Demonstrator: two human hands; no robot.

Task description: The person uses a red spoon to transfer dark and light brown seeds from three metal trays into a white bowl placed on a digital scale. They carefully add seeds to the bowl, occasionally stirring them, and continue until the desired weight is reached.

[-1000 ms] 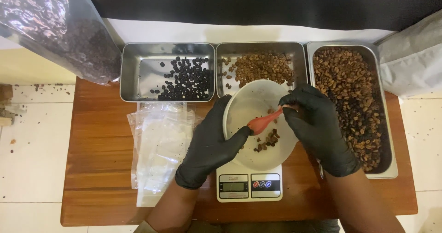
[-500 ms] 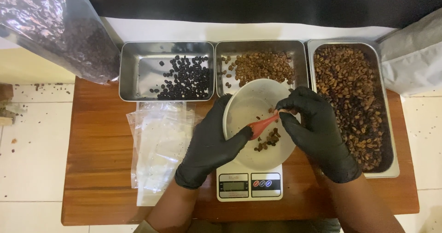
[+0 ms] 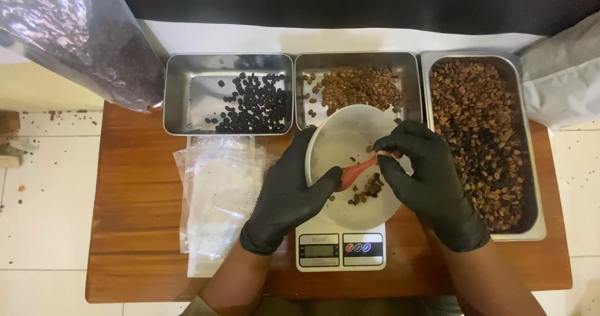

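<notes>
- A view from above of a wooden table [image 3: 137, 185] on a pale tiled floor, with two hands in black gloves at work in the centre of the frame.
- The left hand [image 3: 289, 194] lies against the left rim of a white bowl [image 3: 340, 144], its fingers bent around the edge and gripping it.
- The right hand [image 3: 428, 182] is closed in a pinch on the handle of a small red spoon [image 3: 357, 171]. The spoon points left and down into the bowl.
- The bowl stands on a small white kitchen scale [image 3: 340, 251], low in the centre. A little heap of brown coffee beans [image 3: 367, 190] lies in the bottom of the bowl, just beside the tip of the spoon.
- Three steel trays stand in a row across the top of the table.
- The left tray [image 3: 187, 94] holds a scatter of very dark beans, mostly at its right end.
- The middle tray [image 3: 312, 63] holds mid-brown beans. The bowl covers part of its lower edge.
- The right tray [image 3: 525, 166] is longer, runs down the right side of the frame, and is full of brown beans.
- A pile of clear plastic bags [image 3: 219, 194] lies flat on the table, left of the left hand.
- A large clear bag of dark beans [image 3: 81, 41] fills the upper left corner.
- A grey bag [image 3: 562, 72] sits at the upper right edge.
</notes>
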